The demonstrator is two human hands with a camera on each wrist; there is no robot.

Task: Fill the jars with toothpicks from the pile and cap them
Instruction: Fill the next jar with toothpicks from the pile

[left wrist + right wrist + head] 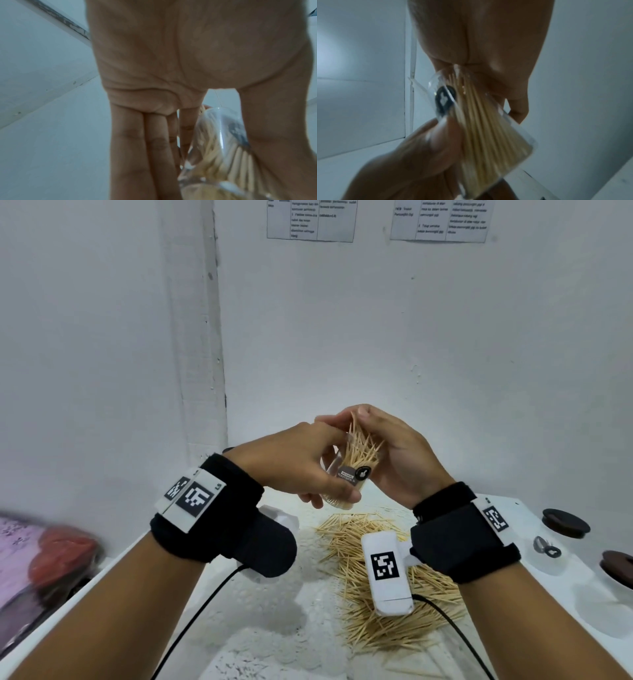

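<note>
Left hand (294, 460) grip wrapped round a clear jar (346, 477) held tilted above the tabletop (260, 628), right hand (394, 450) grip cupped over toothpicks (359, 446) bristling from its mouth, toothpick pile (373, 604) beneath, dark lids (565, 522) far right.

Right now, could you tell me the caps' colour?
Dark brown caps, clearest in the head view.

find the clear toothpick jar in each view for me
Head: jar at centre, held between both hands above the pile.
Left wrist: lower right, beside the thumb.
Right wrist: centre to lower right.
Shared landmark: the dark label on the jar.
</note>
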